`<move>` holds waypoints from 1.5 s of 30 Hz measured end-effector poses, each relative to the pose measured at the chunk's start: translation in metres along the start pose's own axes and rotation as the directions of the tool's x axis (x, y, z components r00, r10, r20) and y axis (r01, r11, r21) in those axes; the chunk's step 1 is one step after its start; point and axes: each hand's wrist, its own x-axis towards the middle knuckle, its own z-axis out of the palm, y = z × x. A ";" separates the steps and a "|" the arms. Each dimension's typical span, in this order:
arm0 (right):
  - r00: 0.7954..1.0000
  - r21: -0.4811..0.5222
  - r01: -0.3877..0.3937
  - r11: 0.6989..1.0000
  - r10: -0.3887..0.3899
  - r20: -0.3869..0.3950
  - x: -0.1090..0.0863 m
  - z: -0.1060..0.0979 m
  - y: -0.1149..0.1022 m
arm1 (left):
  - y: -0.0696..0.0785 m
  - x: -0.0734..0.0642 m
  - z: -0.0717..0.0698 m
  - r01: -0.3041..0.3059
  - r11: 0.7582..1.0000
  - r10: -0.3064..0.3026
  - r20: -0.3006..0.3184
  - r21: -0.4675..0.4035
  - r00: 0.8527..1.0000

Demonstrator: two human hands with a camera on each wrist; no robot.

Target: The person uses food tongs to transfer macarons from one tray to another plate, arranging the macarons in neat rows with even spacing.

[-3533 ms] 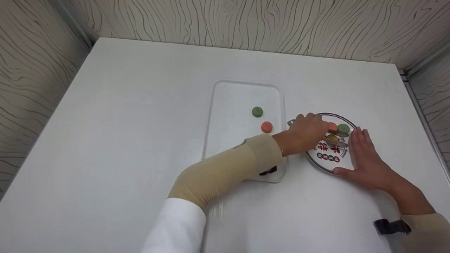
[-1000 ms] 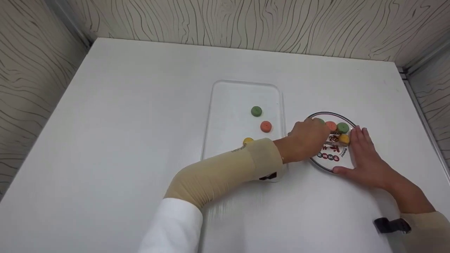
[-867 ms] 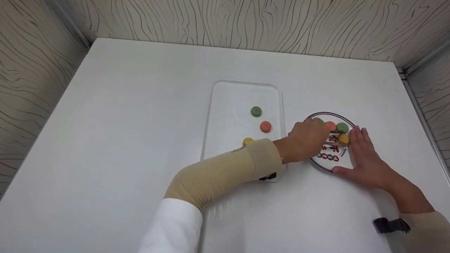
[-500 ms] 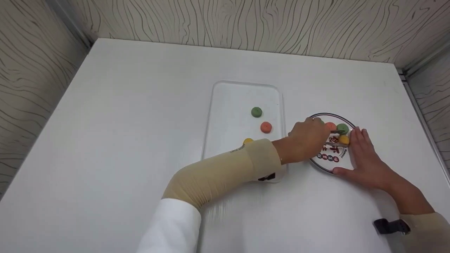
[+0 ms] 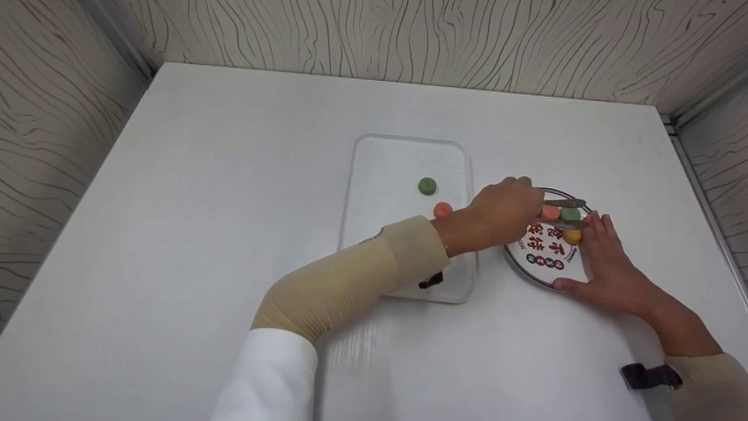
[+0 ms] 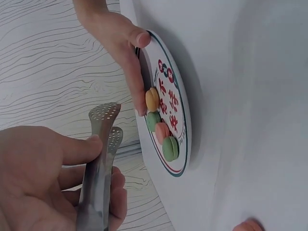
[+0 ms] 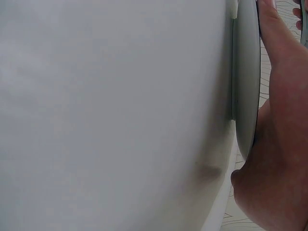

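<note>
My left hand [image 5: 505, 213] grips metal tongs [image 6: 96, 178] with perforated ends, held over the plate [image 6: 180, 96]. Nothing sits between the tong tips in the left wrist view. Along the plate's far side lie a yellow macaron [image 6: 152, 99], a green macaron [image 6: 153, 121], a pink macaron [image 6: 162, 132] and another green macaron [image 6: 170, 148]. The last one is hidden behind my left hand in the head view. With straight fingers and thumb spread, my right hand [image 5: 619, 275] rests on the plate's right rim. The right wrist view shows the plate's side [image 7: 248, 86] edge-on.
Left of the plate lies a clear shallow tray [image 5: 385, 169] on the white table [image 5: 234, 175]. It holds a green macaron [image 5: 427, 186] and a pink macaron [image 5: 442, 209], partly behind my left wrist. My left forearm crosses the tray. A wood-patterned wall [image 5: 409, 41] stands behind.
The yellow macaron has been set down by the plate's right edge and the tongs have let it go. My left hand has since risen slightly up and left. The right hand stays put.
</note>
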 end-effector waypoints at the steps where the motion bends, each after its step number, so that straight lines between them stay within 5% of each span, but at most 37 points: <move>1: 1.000 -0.001 -0.004 1.000 0.004 0.003 0.000 0.000 0.000 | -0.003 -0.002 -0.003 -0.009 1.000 0.009 -0.012 -0.002 1.000; 17: 1.000 -0.002 -0.024 1.000 0.024 0.019 0.000 0.000 -0.001 | -0.040 -0.024 -0.027 -0.034 0.990 0.017 -0.129 -0.134 0.992; 45: 0.999 -0.005 -0.031 1.000 0.031 0.015 0.000 -0.001 -0.002 | -0.090 -0.050 -0.024 0.004 0.970 -0.045 -0.165 -0.243 0.985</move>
